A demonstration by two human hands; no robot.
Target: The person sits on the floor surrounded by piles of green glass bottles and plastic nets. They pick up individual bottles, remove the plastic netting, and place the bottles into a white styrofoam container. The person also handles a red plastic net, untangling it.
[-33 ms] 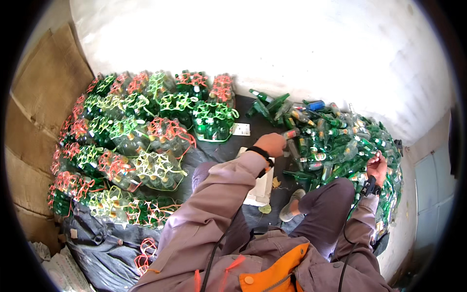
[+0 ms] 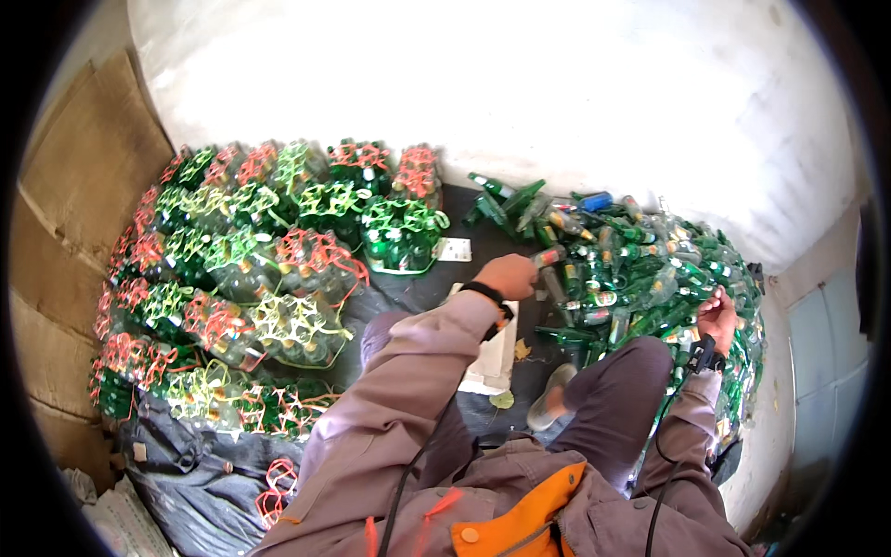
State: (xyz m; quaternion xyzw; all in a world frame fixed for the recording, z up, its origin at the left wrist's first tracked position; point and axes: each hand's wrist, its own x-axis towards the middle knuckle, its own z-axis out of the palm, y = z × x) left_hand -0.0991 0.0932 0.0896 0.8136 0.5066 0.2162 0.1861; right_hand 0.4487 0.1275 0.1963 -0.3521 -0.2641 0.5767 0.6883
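Over the near left edge of a big heap of glass bottles, my left hand (image 2: 509,277) is closed, back upward. A clear bottle (image 2: 549,257) with a reddish label sticks out past its fingers, and the hand seems to grip it by the neck end. My right hand (image 2: 717,320) lies against the heap's right side, thumb and fingers drawn together at the end of a green bottle (image 2: 696,292). The exact contact at those fingertips is too small to tell. Most bottles in the heap (image 2: 640,302) are green, with several clear ones among them.
Rows of bottle bundles (image 2: 404,232) in red, green and yellow netting stand at left. A pale narrow block (image 2: 497,353) lies between my legs, and a white card (image 2: 454,250) near the bundles. Loose red netting (image 2: 277,490) rests on a dark sheet. A white wall (image 2: 501,84) rises behind.
The whole view has shifted slightly. Both hands keep their places relative to the bottles.
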